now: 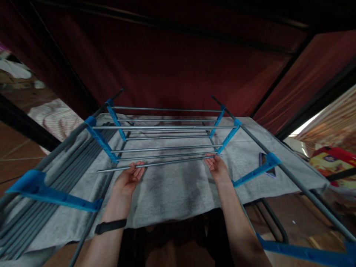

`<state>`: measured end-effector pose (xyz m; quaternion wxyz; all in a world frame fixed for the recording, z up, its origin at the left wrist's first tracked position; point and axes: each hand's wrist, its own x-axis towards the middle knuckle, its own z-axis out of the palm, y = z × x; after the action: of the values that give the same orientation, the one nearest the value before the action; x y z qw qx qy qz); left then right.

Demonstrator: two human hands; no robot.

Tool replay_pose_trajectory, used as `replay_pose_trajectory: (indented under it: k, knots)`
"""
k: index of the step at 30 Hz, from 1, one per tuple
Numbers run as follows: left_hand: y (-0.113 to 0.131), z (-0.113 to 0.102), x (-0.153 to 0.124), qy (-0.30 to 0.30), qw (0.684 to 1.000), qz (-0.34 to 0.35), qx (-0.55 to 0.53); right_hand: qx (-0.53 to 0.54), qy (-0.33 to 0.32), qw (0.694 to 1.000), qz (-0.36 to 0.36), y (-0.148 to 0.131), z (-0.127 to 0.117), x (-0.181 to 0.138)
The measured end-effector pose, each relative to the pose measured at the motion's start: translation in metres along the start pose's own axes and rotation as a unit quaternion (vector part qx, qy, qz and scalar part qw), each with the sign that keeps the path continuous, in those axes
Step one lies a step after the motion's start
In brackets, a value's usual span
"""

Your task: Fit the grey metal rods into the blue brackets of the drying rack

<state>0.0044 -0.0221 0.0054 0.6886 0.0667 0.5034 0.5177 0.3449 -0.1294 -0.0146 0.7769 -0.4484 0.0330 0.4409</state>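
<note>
In front of me hangs a dark red cloth wall (178, 66). Below it a gray towel (172, 189) lies spread flat, and on the towel stands a rack (167, 128) of gray bars between blue side pieces (101, 141). At the front edge of this rack I hold one thin rod (172, 162), just before the lowest bars, and it tilts a little down to the left. My left hand (128, 180) is palm up under the rod near its left end, with the fingers curled loosely around it. My right hand (217, 167) grips the right end with the fingertips, close beside a blue piece. A black wristband (110, 226) sits on my left wrist.
</note>
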Motion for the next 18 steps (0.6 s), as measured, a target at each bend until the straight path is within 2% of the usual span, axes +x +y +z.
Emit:
replay_pose_trajectory:
  k: [3, 6, 12, 18]
  knots:
    - [0.005, -0.003, 0.005, 0.0, 1.0, 0.013, 0.014, 0.035, 0.039, 0.999, -0.009, -0.017, -0.008, 0.005]
    - [0.008, -0.006, 0.008, 0.002, 1.0, 0.02, 0.023, 0.043, 0.051, 0.998, 0.005, -0.026, -0.015, 0.008]
    - [0.005, -0.001, 0.005, 0.015, 0.999, 0.025, 0.015, 0.032, 0.048, 0.998, 0.011, -0.025, -0.014, 0.011]
    - [-0.001, 0.006, 0.004, 0.042, 0.999, -0.009, -0.01, 0.034, 0.053, 0.998, 0.003, -0.028, -0.015, 0.012]
